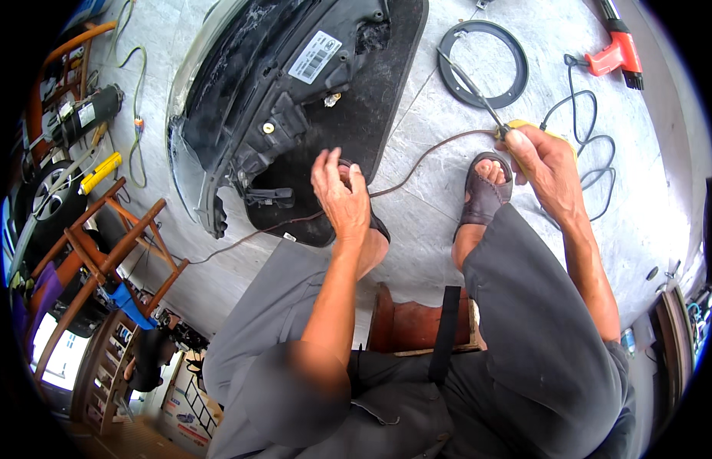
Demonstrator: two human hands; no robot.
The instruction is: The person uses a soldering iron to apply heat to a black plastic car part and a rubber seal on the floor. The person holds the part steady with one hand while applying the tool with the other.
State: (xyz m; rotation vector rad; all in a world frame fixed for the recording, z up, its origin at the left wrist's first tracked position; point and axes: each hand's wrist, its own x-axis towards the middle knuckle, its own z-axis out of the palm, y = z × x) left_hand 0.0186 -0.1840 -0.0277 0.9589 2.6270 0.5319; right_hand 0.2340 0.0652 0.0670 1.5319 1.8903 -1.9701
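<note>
My right hand [551, 161] is closed round the yellow handle of what looks like a soldering iron [470, 86]. Its long metal shaft slants up and left, crossing above a black ring [522, 65] on the floor. A brown cord [428, 159] runs from that handle leftward past my feet. Fingers bent and apart, my left hand [342, 199] is raised over my left foot and holds nothing. Just beyond it a car headlight [252, 99] with a clear lens and black housing lies on a dark mat [360, 134].
A red heat gun [617, 53] with a coiled dark cord [593, 118] lies at the far right. At left stand wooden chair frames [103, 260], with a car wheel [53, 195] and a yellow tool [101, 173]. A low wooden stool [413, 325] is between my legs.
</note>
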